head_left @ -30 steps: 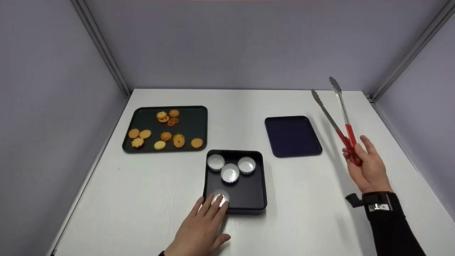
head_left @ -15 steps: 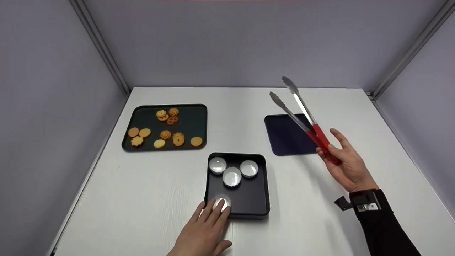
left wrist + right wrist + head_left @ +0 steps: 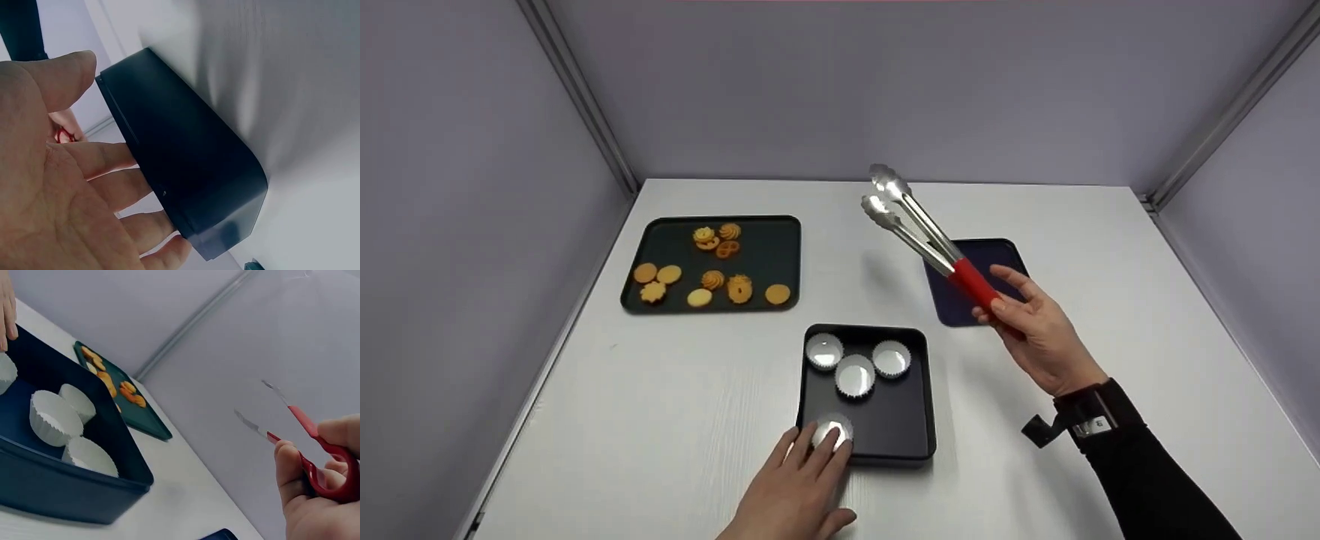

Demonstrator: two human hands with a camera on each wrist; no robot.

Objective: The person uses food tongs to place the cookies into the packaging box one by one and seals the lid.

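Note:
My right hand [image 3: 1042, 337] holds a pair of metal tongs [image 3: 973, 283] by their red handles, raised above the table and angled up to the left. The two tong arms stand slightly apart with nothing between them. Below, my left hand [image 3: 795, 487] lays its straight fingers over the near left rim of a deep dark square pan [image 3: 892, 431]. Its fingertips overlap a white fluted paper baking cup [image 3: 834, 426] there. Several more such cups, including a middle one [image 3: 855, 375], sit in the pan's far half. The left wrist view shows the pan's outer wall [image 3: 180, 140].
At the far left lies a dark green tray [image 3: 765, 244] with several cookies, among them a round one [image 3: 778, 294] and a pretzel-shaped one [image 3: 727, 249]. A flat dark blue tray [image 3: 997, 255] is partly covered by the tongs and right hand. Grey walls enclose the white table [image 3: 660, 420].
My right hand has moved left with the tongs, from the right side to over the blue tray, and the tong arms have drawn closer together. My left hand stays at the pan.

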